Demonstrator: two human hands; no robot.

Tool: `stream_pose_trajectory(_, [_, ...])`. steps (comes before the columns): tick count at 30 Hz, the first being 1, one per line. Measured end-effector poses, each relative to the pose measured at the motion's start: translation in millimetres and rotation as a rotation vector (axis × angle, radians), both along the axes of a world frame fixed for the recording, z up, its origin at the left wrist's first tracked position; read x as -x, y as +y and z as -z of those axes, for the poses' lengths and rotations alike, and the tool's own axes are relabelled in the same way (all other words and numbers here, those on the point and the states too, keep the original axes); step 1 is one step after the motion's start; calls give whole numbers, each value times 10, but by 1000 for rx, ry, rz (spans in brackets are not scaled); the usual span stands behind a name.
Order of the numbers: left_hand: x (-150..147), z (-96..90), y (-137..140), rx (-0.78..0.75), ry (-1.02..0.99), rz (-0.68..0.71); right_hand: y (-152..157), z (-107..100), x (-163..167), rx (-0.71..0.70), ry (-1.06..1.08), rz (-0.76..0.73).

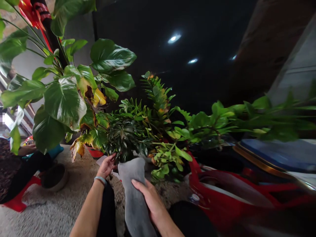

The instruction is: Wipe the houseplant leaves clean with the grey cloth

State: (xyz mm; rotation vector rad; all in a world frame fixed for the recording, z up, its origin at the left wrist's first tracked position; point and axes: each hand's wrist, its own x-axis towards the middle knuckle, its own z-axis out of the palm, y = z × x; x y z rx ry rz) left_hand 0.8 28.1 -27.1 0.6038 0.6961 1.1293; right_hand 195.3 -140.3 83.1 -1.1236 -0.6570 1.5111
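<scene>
My right hand (150,196) grips a long, soft grey cloth piece (134,197), thumb on its front face and fingers behind. The cloth stands upright in front of me, narrowing in the middle and widening at the top. My left hand (107,167), with a pale bracelet on its wrist, is to the left of the cloth's upper end, close to dark green leaves (123,136). Its fingers are curled and partly hidden. A whitish, thin piece (101,160) shows behind that hand; I cannot tell whether it is held.
Potted plants with large leaves (65,98) stand ahead, against a dark glossy wall (197,39). At right are a red basket-like object (204,194) and a blue-topped stack (269,153), blurred. Another person (14,171) sits on a red stool (18,204) at left, beside a round bowl (54,177).
</scene>
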Motion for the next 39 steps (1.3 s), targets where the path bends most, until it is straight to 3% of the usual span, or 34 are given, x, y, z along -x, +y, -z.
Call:
stream_pose_trajectory(3, [-6, -24, -21, -4, 5, 6, 46, -290, -151, -152, -12, 81])
stream_pose_trajectory(6, [-21, -54, -52, -5, 5, -4, 375, -515, -222, -256, 23, 260])
stream_pose_trajectory(8, [-27, -67, -63, 3, 11, -15, 543, -478, -175, -223, 67, 243])
stream_pose_trajectory(10, [-27, -70, -64, 12, 14, -13, 543, -301, -88, -140, 70, 149])
stream_pose_trajectory(13, [-16, -58, -49, 18, -1, -11, 237, 16, -8, -36, -24, 54])
stream_pose_trajectory(15, [-10, -46, -37, 11, -9, -8, -14, 102, -44, -20, -62, -4])
stream_pose_trajectory(18, [-20, -42, -33, 0, -13, -17, -120, -76, -195, -76, -51, -61])
stream_pose_trajectory(21, [-44, -58, -49, -1, -17, -44, 212, -438, -310, -168, -4, 86])
stream_pose_trajectory(23, [-53, -69, -64, -5, -20, -52, 513, -587, -307, -155, 76, 164])
stream_pose_trajectory(26, [-42, -71, -70, -8, -24, -57, 695, -497, -202, -8, 169, 95])
stream_pose_trajectory(29, [-16, -49, -47, -7, -31, -53, 425, -198, -73, 99, 168, 28])
stream_pose_trajectory(31, [-10, -29, -24, -11, -33, -50, 163, -96, -27, 86, 144, -3])
stream_pose_trajectory(34, [-24, -5, 0, -4, -36, -53, 12, -242, -40, -31, 105, -63])
stream_pose_trajectory(37, [-43, 0, -4, 0, -51, -53, 256, -501, -83, -178, 87, 9])
stream_pose_trajectory(39, [-47, -7, -17, 1, -49, -57, 475, -536, -77, -213, 97, 85])
